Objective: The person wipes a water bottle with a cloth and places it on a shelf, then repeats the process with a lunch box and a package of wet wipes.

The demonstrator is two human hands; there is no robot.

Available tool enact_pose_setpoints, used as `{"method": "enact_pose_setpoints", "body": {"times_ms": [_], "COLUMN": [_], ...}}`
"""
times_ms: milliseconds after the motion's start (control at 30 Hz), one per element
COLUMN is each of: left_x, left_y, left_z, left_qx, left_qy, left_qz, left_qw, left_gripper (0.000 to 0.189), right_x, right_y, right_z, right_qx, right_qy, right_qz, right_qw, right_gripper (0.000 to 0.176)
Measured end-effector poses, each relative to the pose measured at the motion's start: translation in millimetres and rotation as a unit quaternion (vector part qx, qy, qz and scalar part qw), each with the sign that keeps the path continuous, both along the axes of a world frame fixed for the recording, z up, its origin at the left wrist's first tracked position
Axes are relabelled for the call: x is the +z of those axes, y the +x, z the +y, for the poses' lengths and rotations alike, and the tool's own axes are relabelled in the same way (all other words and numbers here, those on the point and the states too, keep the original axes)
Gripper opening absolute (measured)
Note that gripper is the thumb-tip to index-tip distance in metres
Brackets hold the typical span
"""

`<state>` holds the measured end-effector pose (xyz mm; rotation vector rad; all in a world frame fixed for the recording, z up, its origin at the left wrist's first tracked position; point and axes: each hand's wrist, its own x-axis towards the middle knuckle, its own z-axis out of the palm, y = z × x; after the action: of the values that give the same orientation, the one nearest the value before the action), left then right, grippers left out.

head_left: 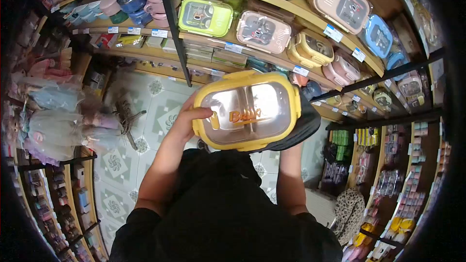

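A lunch box (233, 138) with a yellow rim and clear lid is held up in front of my chest. Through the lid show a shiny metal tray with a divider and orange lettering. My left hand (187, 120) grips its left end, thumb on the lid and the other fingers hidden beneath. A dark cloth-like item (307, 122) lies behind the box's right side. My right forearm reaches up to that dark item, which together with the box hides my right hand, so its fingers do not show.
Shelves ahead carry more lunch boxes, including a green one (206, 17) and pink ones (264, 31), with price tags along the edges. Tulle dresses (56, 116) hang at left. A leopard-print item (348, 213) is at lower right, beside racks of small goods. The floor (114, 165) is tiled.
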<state>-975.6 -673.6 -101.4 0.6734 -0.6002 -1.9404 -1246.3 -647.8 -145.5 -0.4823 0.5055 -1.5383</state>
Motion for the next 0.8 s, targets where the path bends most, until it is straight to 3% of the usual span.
{"method": "enact_pose_setpoints", "body": {"times_ms": [33,67,133,200,233,267,333,367,400,433,467,500,533,600,700,800], "left_x": [-2.3,-3.3,2.7,0.8,-0.7,-1.3,-1.6,-5.0,-8.8,-36.2,-42.9,-49.2,-55.6,-51.2,-46.5,-45.2], "left_y": [6.1,9.3,11.7,17.0,18.8,18.4,11.3,-2.9,-14.8,-21.1,-23.3,-20.1,-14.8,-6.2,-4.4,4.8], "left_z": [2.3,2.7,7.7,8.7,10.3,12.2,15.1,16.9,22.1,25.9,26.0,25.6,27.9,25.5,25.2,21.5], "left_qx": [-0.005,-0.006,-0.004,-0.031,-0.045,-0.042,-0.058,-0.007,0.03,0.042,0.052,0.059,0.059,0.054,0.04,0.023], "left_qy": [-0.032,-0.062,-0.094,-0.055,-0.034,-0.034,-0.026,-0.084,-0.025,-0.183,-0.327,-0.328,-0.323,-0.322,-0.349,-0.369], "left_qz": [-0.052,-0.106,-0.156,-0.002,0.075,0.077,0.184,0.094,0.035,-0.159,-0.346,-0.349,-0.348,-0.342,-0.314,-0.284], "left_qw": [0.998,0.992,0.983,0.998,0.996,0.996,0.981,0.992,0.999,0.969,0.878,0.876,0.878,0.881,0.882,0.885], "left_gripper": [0.063,0.064,0.063,0.062,0.064,0.064,0.061,0.061,0.06,0.06,0.06,0.06,0.06,0.059,0.058,0.057], "right_x": [20.3,-8.9,-6.8,-4.9,-1.1,-1.2,-1.6,-23.4,-19.3,-22.9,-18.8,-1.1,-2.0,14.8,6.1,31.4], "right_y": [0.9,-4.5,4.2,6.5,7.7,15.0,27.1,24.7,35.4,38.6,46.8,59.0,55.9,62.5,50.7,51.2], "right_z": [7.5,10.2,22.8,20.6,23.1,23.4,23.6,25.5,27.9,28.1,25.3,23.5,24.3,22.4,19.8,22.4], "right_qx": [0.005,-0.058,-0.051,-0.04,0.015,0.018,0.013,0.054,0.055,0.055,0.055,0.028,0.029,0.008,-0.056,-0.107], "right_qy": [-0.024,0.116,0.135,0.161,0.134,0.135,0.156,0.119,0.109,0.103,0.096,0.159,0.154,0.042,-0.012,-0.081], "right_qz": [0.229,0.173,0.325,0.191,0.081,0.083,0.006,-0.041,-0.023,-0.005,0.013,0.034,0.133,0.282,0.377,0.068], "right_qw": [0.973,0.976,0.935,0.967,0.988,0.987,0.988,0.991,0.992,0.993,0.994,0.986,0.979,0.958,0.925,0.989], "right_gripper": [0.039,0.041,0.043,0.046,0.043,0.043,0.041,0.039,0.038,0.038,0.037,0.036,0.034,0.042,0.054,0.058]}}
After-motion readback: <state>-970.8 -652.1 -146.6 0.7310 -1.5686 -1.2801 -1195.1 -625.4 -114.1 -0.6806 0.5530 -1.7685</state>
